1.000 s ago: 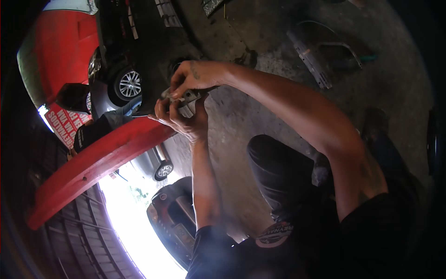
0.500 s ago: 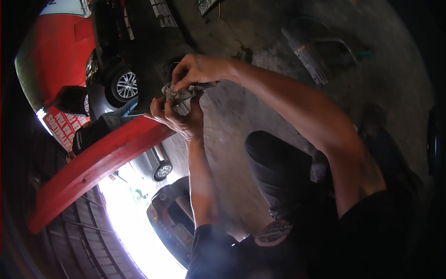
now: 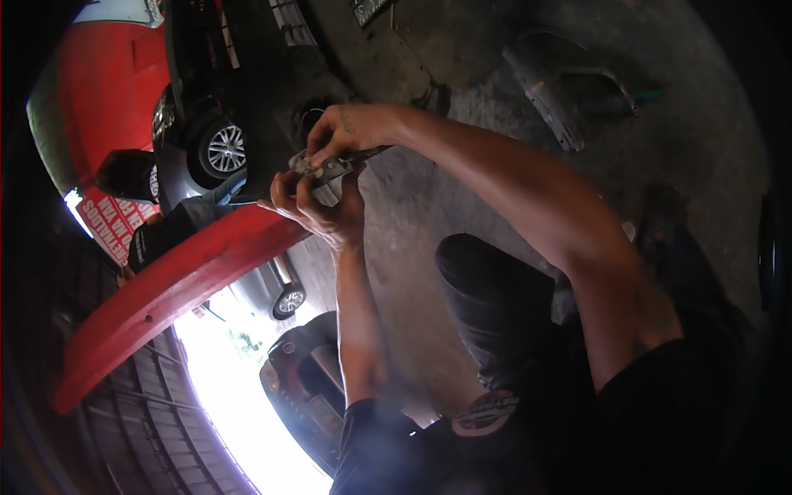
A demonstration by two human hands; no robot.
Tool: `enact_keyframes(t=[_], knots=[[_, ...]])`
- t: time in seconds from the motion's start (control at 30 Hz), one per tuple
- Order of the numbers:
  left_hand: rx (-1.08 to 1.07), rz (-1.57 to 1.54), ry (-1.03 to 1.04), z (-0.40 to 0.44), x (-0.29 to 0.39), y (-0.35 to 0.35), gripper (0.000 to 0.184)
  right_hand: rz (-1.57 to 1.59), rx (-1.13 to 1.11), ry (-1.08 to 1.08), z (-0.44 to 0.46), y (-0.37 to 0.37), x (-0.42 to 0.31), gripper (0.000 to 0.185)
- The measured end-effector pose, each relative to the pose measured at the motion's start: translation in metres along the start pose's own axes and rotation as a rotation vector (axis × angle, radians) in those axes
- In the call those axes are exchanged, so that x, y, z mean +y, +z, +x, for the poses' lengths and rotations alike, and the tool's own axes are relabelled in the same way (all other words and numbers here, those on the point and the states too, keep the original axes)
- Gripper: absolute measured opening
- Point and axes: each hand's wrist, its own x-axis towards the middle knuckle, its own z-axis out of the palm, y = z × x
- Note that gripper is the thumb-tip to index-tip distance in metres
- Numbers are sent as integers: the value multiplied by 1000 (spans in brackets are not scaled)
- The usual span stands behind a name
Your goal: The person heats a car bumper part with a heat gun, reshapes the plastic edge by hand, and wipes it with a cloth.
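My left hand (image 3: 322, 210) is raised in front of me with its fingers curled round a small, grey, stained piece (image 3: 337, 167). Whether that piece is crumpled cloth, abrasive sheet or a part, I cannot tell. From above, my right hand (image 3: 351, 128) pinches the same piece between thumb and fingertips. A pale, flat edge shows under it, inside my left palm; the fingers hide the rest. Just beside my left fingers is the end of a long, curved red panel (image 3: 181, 285), which looks like a car bumper.
A person (image 3: 177, 223) in dark clothes is beyond the red panel, near a dark car's wheel (image 3: 224, 148). A bare car door (image 3: 561, 87) lies on the concrete floor (image 3: 404, 214). Another bumper-like part (image 3: 305, 384) stands by the bright doorway. A red painted surface (image 3: 107, 91) fills the upper left.
My right hand has shifted slightly, and more of the grey piece shows between my hands. My left hand has barely moved.
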Motion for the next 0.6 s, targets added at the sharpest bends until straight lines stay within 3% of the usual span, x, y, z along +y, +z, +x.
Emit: enact_keyframes(t=[0.07, 0.2, 0.3, 0.4, 0.53, 0.6], knots=[[-19, -11, 9, 0, 2, -3, 89, -210, 46, 100, 2, -6, 32, 36], [-24, 19, 2, 4, 2, 0, 89, -418, 123, 24, -2, -3, 31, 34], [-5, 10, 2, -1, 0, 2, 90, 6, 50, -28, -10, -2, -14, 31], [8, -2, 23, 4, 2, 1, 88, 228, 63, 10, -19, 1, -13, 30], [-41, 10, 33, -1, -1, -5, 86, -91, 106, 103, -18, -7, 31, 32], [-72, 22, 36, 0, -2, -6, 85, -189, 126, 20, -13, -7, 26, 32]])
